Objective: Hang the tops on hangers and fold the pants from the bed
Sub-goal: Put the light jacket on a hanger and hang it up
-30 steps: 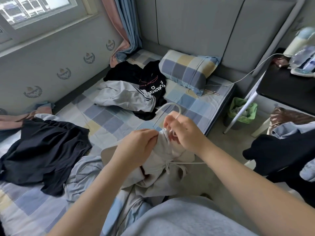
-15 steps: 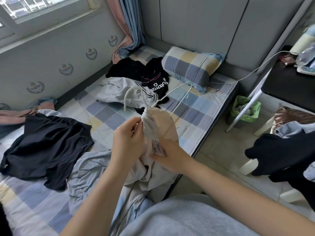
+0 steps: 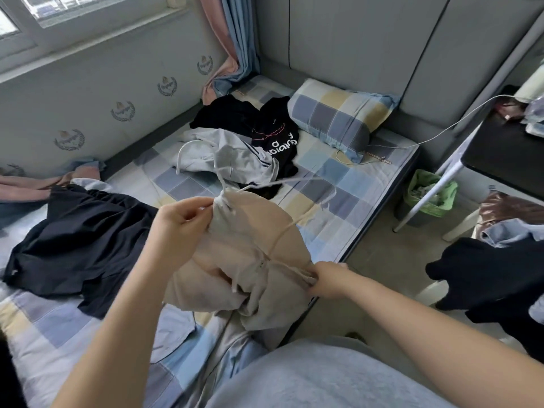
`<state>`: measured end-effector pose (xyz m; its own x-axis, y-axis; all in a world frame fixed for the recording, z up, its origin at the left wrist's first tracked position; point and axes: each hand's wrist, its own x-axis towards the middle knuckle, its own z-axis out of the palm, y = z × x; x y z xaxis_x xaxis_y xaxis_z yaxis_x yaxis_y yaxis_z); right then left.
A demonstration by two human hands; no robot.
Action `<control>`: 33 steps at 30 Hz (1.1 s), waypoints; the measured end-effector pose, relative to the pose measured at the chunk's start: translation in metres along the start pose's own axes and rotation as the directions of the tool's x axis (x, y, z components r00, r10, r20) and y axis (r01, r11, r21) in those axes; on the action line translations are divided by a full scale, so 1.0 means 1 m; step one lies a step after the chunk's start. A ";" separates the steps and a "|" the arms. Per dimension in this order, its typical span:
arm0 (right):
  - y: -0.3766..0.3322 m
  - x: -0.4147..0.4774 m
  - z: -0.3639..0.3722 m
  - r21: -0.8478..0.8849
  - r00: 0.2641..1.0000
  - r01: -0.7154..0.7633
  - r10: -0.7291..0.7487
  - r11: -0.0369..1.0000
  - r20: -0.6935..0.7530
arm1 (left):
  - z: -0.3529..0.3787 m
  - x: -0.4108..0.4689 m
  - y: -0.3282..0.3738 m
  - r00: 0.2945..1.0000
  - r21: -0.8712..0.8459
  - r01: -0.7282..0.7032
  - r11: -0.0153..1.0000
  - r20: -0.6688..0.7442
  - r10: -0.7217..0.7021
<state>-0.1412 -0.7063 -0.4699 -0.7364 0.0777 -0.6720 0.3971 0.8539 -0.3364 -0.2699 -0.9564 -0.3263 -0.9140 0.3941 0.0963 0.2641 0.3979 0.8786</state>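
Sunlight comes through the window (image 3: 73,16) over the bed (image 3: 338,184), which has a sheet with blue, grey and yellow squares. I hold a beige top (image 3: 265,222) up over the near edge of the bed. A thin white hanger (image 3: 219,176) pokes out of its neck, and one hanger arm sticks out to the right. My left hand (image 3: 179,219) pinches the neck of the top just beside the hanger. My right hand (image 3: 328,279) grips the lower right side of the top with its fingers tucked into the cloth. A dark piece of clothing (image 3: 79,237) lies spread on the bed to my left. Farther up lie grey clothes (image 3: 235,160) and a black top (image 3: 273,136) with white letters, next to a checked pillow (image 3: 332,119). A green bin (image 3: 426,192) stands on the floor beside the bed.
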 end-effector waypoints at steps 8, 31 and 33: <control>0.033 -0.010 -0.037 0.051 0.932 0.070 -0.047 0.996 -0.360 | -0.025 -0.011 -0.014 0.975 0.110 0.082 0.991 0.197 -0.102; -0.007 -0.057 -0.093 0.620 0.798 0.584 -0.228 0.524 -0.558 | -0.032 0.000 -0.045 0.993 -0.002 0.121 0.993 0.003 -0.121; -0.008 -0.057 -0.092 0.463 0.878 0.471 -0.349 0.750 -0.329 | -0.033 0.000 -0.045 0.995 -0.035 0.087 0.996 -0.038 -0.088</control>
<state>-0.1527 -0.6699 -0.3688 -0.9648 -0.0605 -0.2559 0.2046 0.4389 -0.8750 -0.2919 -1.0016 -0.3499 -0.9449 0.3254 0.0360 0.1726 0.4017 0.8994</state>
